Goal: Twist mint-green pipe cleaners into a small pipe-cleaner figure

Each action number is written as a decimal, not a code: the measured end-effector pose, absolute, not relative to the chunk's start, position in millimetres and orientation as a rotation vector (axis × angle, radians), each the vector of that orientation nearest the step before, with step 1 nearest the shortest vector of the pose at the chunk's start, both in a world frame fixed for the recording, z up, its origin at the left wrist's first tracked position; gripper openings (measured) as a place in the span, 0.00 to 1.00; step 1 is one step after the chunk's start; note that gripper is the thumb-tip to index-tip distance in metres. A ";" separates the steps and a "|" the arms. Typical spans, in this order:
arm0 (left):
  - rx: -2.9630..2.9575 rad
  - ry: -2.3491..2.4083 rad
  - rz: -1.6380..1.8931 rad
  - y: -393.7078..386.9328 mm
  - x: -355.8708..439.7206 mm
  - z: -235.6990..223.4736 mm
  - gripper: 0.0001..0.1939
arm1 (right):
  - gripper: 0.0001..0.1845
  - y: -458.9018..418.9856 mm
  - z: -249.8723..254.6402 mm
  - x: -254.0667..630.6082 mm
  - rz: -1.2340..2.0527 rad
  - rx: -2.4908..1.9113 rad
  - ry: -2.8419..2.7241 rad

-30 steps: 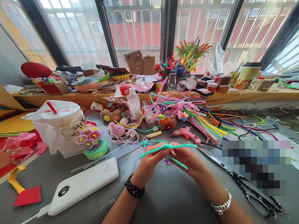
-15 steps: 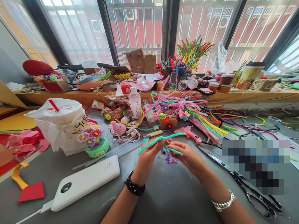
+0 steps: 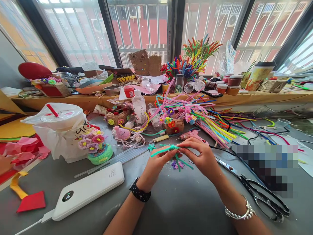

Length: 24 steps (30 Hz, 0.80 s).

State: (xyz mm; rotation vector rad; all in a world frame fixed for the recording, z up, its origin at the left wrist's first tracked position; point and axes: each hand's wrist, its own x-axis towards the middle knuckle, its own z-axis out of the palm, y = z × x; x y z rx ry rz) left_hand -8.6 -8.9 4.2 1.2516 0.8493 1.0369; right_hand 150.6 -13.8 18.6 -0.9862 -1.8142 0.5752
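Observation:
Both my hands meet over the middle of the grey table, pinching teal pipe cleaners (image 3: pixel 164 149) that are twisted together into a knot. My left hand (image 3: pixel 156 164), with a black watch on its wrist, grips the left side of the bundle. My right hand (image 3: pixel 201 156), with a silver bracelet at the wrist, pinches the knot from above. Loose teal ends stick out below and to the left. Small purple scraps (image 3: pixel 174 165) lie on the table under the hands.
A white power bank (image 3: pixel 89 189) lies at the left front, black scissors (image 3: pixel 256 192) to the right. A pink glue gun (image 3: pixel 193 134), a heap of coloured pipe cleaners (image 3: pixel 210 120), a bagged drink cup (image 3: pixel 61 127), a flower pot craft (image 3: pixel 97 148) and bottles crowd the space behind.
My right hand has moved up over the knot and the long teal end to the right has been bent in. The bundle sits a little farther from me.

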 end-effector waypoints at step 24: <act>0.955 0.865 1.145 -2.4 -11.9 3.3 0.12 | 0.09 -13.0 13.5 151.5 0.124 -1.087 -1.753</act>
